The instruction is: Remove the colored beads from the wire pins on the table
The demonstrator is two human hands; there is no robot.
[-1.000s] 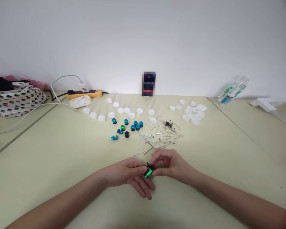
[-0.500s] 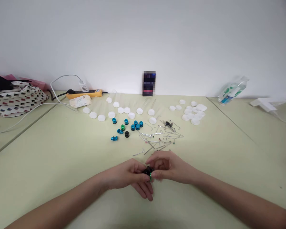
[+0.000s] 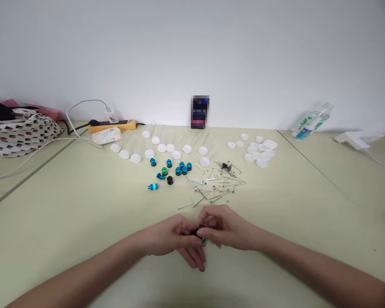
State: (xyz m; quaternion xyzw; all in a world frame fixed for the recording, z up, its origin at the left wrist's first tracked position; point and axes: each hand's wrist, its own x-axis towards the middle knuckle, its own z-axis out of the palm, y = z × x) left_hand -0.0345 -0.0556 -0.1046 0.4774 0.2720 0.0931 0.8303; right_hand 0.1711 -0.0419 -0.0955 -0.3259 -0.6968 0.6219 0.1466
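Near the front of the table, my left hand (image 3: 176, 236) is closed on a small black and green part (image 3: 204, 241), its thumb lying along the top and its lower fingers stretched out. My right hand (image 3: 226, 226) pinches the same part from the other side, thumb and index finger curled over it. Fingers cover most of the part, so its exact kind cannot be made out. Beyond the hands lie several blue metal fittings (image 3: 178, 171), one green fitting (image 3: 164, 170) and a black fitting (image 3: 170, 180). To their right spreads a loose heap of hex keys (image 3: 208, 190) with tiny rings.
Clear tubes with white caps (image 3: 176, 155) lie in a row behind the fittings. Loose white caps (image 3: 262, 163) cluster at the right. A phone (image 3: 199, 113) leans on the wall. A yellow power strip (image 3: 125, 125), a patterned bag (image 3: 25, 132) and a plastic bottle (image 3: 308, 126) stand farther out.
My right thumb and fingers have closed over the black and green part, covering more of it. The left hand keeps nearly the same place. The view has shifted slightly.
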